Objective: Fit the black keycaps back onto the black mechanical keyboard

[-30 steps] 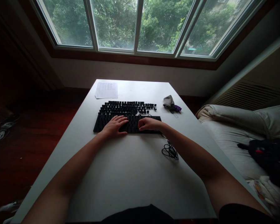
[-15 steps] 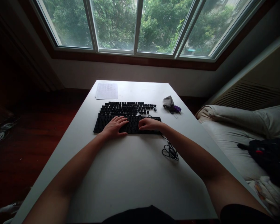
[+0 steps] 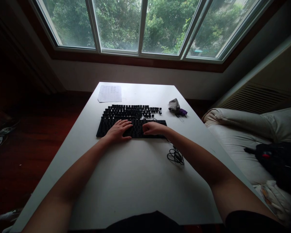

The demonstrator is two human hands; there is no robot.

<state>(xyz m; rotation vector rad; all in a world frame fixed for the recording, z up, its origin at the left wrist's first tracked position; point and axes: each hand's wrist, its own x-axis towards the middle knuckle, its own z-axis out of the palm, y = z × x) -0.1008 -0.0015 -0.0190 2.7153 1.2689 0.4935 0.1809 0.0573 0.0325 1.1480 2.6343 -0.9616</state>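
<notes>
A black keyboard (image 3: 102, 128) lies across the white table in front of me. My left hand (image 3: 118, 130) rests on its left half, fingers spread and flat. Over its right half is my right hand (image 3: 153, 128), its fingers curled closed; whatever they hold, if anything, is hidden. Rows of loose black keycaps (image 3: 126, 111) stand on the table just beyond the keyboard's far edge. A coiled black cable (image 3: 176, 156) lies near my right forearm, by the keyboard's right end.
On the white table (image 3: 135, 181), a printed sheet of paper (image 3: 110, 94) lies at the far left. A grey cloth (image 3: 174, 105) and a small purple item (image 3: 182, 112) are at the far right. A pale sofa (image 3: 235, 139) holding a dark bag (image 3: 276, 161) stands to the right.
The whole view has shifted very slightly. Both hands keep the same places and poses on the keyboard.
</notes>
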